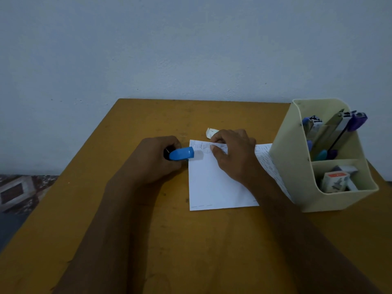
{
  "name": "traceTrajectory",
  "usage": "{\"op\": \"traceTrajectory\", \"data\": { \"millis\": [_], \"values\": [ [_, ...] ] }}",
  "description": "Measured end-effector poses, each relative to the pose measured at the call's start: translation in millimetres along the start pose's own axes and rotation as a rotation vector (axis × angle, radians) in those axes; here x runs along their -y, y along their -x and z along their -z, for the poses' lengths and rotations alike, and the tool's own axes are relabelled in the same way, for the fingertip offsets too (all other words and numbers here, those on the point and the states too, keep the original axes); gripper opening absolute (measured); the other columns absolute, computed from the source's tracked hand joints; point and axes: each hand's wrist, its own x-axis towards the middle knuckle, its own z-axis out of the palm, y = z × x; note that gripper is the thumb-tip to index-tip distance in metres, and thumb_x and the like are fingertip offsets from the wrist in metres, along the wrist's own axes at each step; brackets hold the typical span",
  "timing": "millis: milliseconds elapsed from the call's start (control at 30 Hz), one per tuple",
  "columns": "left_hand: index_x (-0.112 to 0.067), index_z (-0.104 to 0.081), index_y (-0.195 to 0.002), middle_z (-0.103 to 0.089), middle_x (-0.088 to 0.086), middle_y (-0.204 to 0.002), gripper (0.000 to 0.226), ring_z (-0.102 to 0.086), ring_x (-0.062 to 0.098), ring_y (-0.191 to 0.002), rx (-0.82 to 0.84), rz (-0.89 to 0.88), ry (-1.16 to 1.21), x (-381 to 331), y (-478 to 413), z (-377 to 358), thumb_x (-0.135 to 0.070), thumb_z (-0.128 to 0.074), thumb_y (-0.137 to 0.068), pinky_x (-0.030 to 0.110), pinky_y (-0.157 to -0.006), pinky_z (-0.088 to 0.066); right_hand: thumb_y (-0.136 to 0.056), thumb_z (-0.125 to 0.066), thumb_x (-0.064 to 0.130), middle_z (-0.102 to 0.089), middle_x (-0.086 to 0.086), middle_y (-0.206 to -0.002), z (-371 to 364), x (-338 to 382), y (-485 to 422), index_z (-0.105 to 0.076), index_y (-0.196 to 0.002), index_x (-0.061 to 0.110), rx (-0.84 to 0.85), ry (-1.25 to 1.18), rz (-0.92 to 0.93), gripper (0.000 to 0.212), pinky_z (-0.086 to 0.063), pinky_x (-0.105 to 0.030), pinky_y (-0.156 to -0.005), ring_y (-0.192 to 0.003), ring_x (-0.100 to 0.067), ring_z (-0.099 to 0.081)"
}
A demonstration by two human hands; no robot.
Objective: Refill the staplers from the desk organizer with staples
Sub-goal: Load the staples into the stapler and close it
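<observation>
My left hand (pixel 156 159) grips a blue stapler (pixel 182 153), whose nose lies over the left edge of a white paper sheet (pixel 214 183). The sheet carries many staple marks along its top and right edges. My right hand (pixel 232 154) pinches the sheet's top edge between thumb and fingers, just right of the stapler. A cream desk organizer (pixel 297 158) stands at the right; its tall back section holds several blue and purple staplers (pixel 339 128), and its low front pocket holds small staple boxes (pixel 337 180).
A small white open box flap (pixel 211 132) lies on the ochre wooden table (pixel 148 240) just behind my right hand. The table meets a pale wall at the back; its left edge drops to a patterned floor (pixel 19 192).
</observation>
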Motion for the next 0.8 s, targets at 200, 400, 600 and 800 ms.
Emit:
{"op": "traceTrajectory", "data": {
  "millis": [200, 400, 600, 800],
  "values": [
    [-0.025, -0.056, -0.098, -0.058, -0.007, -0.097, 0.025, -0.052, 0.006, -0.078, 0.008, 0.013, -0.025, -6.5, -3.4, -7.8, -0.019, -0.072, -0.080, 0.008, -0.064, -0.039, -0.087, -0.059, 0.036, -0.059, 0.005, -0.116, -0.9, -0.6, -0.3, -0.055, -0.105, 0.026, -0.007, 0.008, 0.016, 0.021, -0.023, -0.025, -0.090, -0.094, -0.005, -0.035],
    [-0.025, -0.047, -0.104, -0.056, -0.009, -0.104, 0.033, -0.057, 0.010, -0.087, 0.023, 0.007, -0.010, -8.9, -3.5, -11.6, -0.019, -0.070, -0.081, 0.022, -0.073, -0.053, -0.086, -0.061, 0.032, -0.062, 0.004, -0.108, -0.7, 0.0, 1.5, -0.058, -0.097, 0.023, -0.059, -0.052, 0.060, 0.014, -0.019, -0.023, -0.085, -0.092, -0.003, -0.035],
    [-0.027, -0.040, -0.133, -0.056, -0.003, -0.127, 0.054, -0.053, 0.010, -0.096, 0.136, 0.040, 0.002, -12.2, -3.2, -9.7, -0.032, -0.066, -0.086, 0.015, -0.076, -0.045, -0.086, -0.062, 0.030, -0.061, 0.006, -0.105, 1.6, 1.3, 2.3, -0.058, -0.095, 0.023, -0.055, -0.095, 0.053, 0.012, -0.018, -0.021, -0.083, -0.091, -0.003, -0.037],
    [-0.022, -0.047, -0.135, -0.059, -0.005, -0.111, 0.070, -0.050, 0.008, -0.078, 0.179, 0.047, -0.047, -18.7, -3.3, -10.1, -0.053, -0.067, -0.075, 0.013, -0.061, -0.039, -0.086, -0.061, 0.027, -0.061, 0.006, -0.101, 1.5, 0.0, 1.5, -0.058, -0.093, 0.022, -0.063, -0.133, 0.069, 0.009, -0.020, -0.023, -0.081, -0.090, -0.003, -0.039]
  ]
}}
